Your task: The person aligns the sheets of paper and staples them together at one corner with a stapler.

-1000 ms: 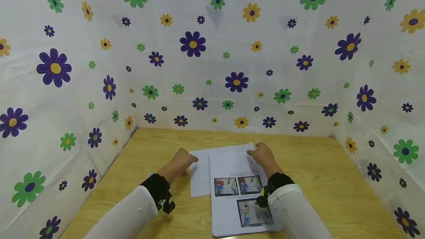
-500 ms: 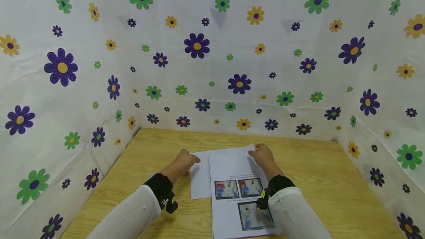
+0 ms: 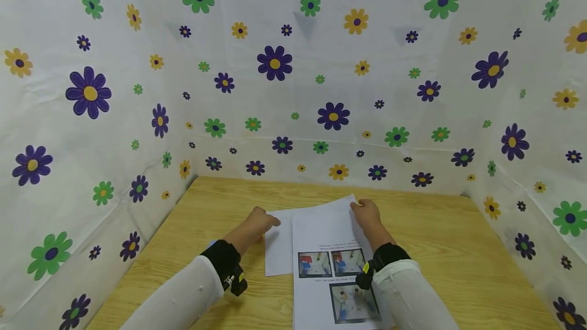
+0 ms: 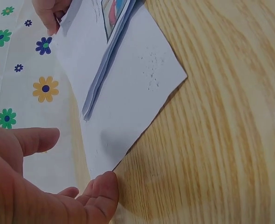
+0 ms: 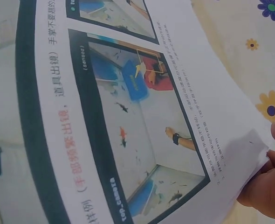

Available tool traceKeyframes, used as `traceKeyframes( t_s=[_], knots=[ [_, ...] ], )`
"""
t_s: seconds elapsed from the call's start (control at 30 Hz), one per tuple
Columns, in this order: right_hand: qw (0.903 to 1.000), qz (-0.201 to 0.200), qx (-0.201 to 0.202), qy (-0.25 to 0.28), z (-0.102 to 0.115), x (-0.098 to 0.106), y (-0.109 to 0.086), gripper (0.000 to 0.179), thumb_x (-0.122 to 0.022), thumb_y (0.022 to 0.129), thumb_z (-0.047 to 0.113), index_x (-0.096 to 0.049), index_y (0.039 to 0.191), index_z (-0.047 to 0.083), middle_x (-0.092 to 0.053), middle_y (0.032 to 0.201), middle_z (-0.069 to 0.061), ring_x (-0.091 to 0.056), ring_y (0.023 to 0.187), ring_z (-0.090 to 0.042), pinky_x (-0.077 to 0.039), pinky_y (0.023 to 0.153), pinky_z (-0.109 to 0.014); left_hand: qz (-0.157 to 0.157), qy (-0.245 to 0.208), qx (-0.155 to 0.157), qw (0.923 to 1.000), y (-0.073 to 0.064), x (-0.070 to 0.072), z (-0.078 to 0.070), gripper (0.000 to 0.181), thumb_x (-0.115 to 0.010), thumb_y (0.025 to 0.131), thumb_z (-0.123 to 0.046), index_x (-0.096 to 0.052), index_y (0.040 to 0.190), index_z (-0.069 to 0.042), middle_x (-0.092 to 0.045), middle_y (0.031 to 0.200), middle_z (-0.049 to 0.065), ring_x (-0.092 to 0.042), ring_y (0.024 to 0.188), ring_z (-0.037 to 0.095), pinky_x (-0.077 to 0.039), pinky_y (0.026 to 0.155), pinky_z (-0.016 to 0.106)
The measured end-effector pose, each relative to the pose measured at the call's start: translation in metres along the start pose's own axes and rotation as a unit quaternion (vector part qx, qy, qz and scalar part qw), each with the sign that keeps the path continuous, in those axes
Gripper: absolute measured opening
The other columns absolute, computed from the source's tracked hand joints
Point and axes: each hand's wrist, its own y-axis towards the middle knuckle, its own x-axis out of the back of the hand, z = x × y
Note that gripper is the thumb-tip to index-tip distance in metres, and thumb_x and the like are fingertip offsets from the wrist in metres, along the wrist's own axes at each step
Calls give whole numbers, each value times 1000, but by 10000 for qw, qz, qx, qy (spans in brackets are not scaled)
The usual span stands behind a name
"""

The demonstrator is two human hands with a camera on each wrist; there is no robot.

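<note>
A stack of printed sheets with photos and text lies over a plain white sheet, which shows at the left. My right hand pinches the upper right corner of the paper between thumb and fingers, and that corner curves upward. At the upper left corner is my left hand. In the left wrist view its fingertips touch the edge of the plain sheet, while its thumb stands raised and apart from the paper. The right wrist view shows a printed photo close up, beside the pinched corner.
The wooden table reaches back to a white flower-patterned cloth that hangs on three sides. A small blue patch shows behind the left wrist strap. Both wrists wear black straps with small cameras.
The upper right corner of the paper curves up slightly more than before, with the right hand on it. The head view has shifted a little; the left hand stays at its corner.
</note>
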Motion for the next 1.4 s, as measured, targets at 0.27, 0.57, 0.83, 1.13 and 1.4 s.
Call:
traceKeyframes(
  t_s=[0.27,0.57,0.83,1.13,1.4],
  knots=[
    [9992,9,-103,377,5,-2,-4,41,-47,108,14,-50,142,-8,-54,139,-26,-52,119,-36,-45,106,-51,-8,-127,37,9999,-2,-3,-1,77,-73,91,-20,-32,149,10,-45,146,29,-51,118,37,-51,99,53],
    [9982,-198,238,512,12,0,-7,39,-44,110,18,-51,142,-3,-54,139,-22,-51,122,-34,-43,109,-52,-9,-221,-203,9995,-2,-3,-1,77,-71,93,-21,-29,152,5,-42,150,30,-52,122,39,-50,100,53],
    [9930,-234,816,827,15,-2,-8,40,-42,111,20,-49,144,-1,-55,137,-19,-51,120,-32,-43,109,-51,-239,-533,-130,9982,10,3,1,93,-72,94,-20,-10,159,1,-42,148,32,-53,107,36,-50,80,41],
    [9829,-402,1340,1197,22,2,-11,29,-42,111,21,-53,131,4,-57,130,-15,-52,115,-29,-45,105,-47,-653,-1488,-543,9852,25,6,5,77,-64,94,-2,-22,158,-2,-42,149,31,-50,131,42,-47,108,53],
    [9704,-521,1741,1592,30,6,-13,22,-41,112,20,-51,123,4,-57,130,-14,-53,119,-27,-44,109,-46,-1082,-1811,-1677,9630,22,10,-3,45,-54,99,-1,-45,142,6,-53,139,25,-52,125,37,-45,108,51]
  ],
)
